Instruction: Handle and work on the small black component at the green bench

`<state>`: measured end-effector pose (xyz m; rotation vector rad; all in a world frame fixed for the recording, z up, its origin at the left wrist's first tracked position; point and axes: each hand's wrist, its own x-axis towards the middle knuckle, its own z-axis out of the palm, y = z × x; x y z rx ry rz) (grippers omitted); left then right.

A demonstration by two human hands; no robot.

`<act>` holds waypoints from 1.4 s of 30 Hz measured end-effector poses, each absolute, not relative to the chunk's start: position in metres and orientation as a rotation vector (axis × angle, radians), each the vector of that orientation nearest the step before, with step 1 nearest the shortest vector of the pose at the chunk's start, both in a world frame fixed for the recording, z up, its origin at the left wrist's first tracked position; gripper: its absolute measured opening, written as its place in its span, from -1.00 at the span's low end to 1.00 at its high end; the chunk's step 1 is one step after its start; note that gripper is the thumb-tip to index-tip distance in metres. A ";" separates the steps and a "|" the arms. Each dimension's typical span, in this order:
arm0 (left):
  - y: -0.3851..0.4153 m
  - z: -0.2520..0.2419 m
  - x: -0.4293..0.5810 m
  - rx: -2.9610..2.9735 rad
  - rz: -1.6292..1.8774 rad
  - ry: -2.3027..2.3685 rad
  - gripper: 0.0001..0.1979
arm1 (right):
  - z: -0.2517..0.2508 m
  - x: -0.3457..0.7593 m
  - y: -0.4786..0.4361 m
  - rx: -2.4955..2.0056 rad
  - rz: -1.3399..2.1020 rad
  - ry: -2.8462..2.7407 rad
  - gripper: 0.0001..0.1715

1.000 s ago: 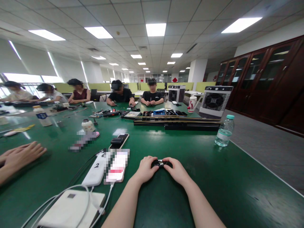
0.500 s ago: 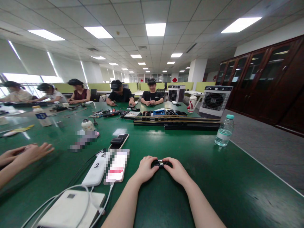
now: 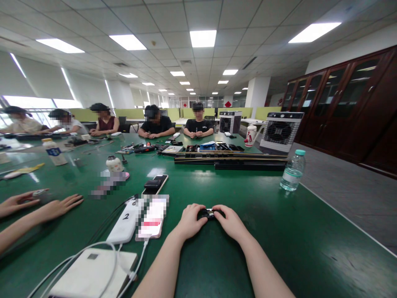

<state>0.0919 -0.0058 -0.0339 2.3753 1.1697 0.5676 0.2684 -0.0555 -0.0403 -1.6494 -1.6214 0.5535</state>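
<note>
A small black part with a metal middle (image 3: 209,213) lies on the green table (image 3: 279,231) right in front of me. My left hand (image 3: 190,222) is closed on its left end and my right hand (image 3: 231,222) is closed on its right end. Both sets of fingers curl over the part, so most of it is hidden. My forearms reach in from the bottom edge.
Left of my hands lie a white power bank (image 3: 125,227), a phone (image 3: 153,222), a white box with cables (image 3: 93,273) and another phone (image 3: 156,184). A neighbour's hands (image 3: 58,206) rest at the left. A water bottle (image 3: 293,170), long black rails (image 3: 232,160) and seated people are further off.
The neighbour's hand at the left has slid to the right across the table and spread apart from the other. My own hands and the black part have not moved.
</note>
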 end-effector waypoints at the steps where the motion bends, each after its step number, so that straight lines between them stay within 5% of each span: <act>1: -0.006 -0.034 0.092 2.371 0.572 1.167 -0.65 | -0.040 0.268 -0.056 -1.647 0.550 -1.624 -0.68; 42: -0.006 -0.033 0.092 2.372 0.576 1.161 -0.66 | -0.041 0.266 -0.057 -1.675 0.495 -1.666 -0.75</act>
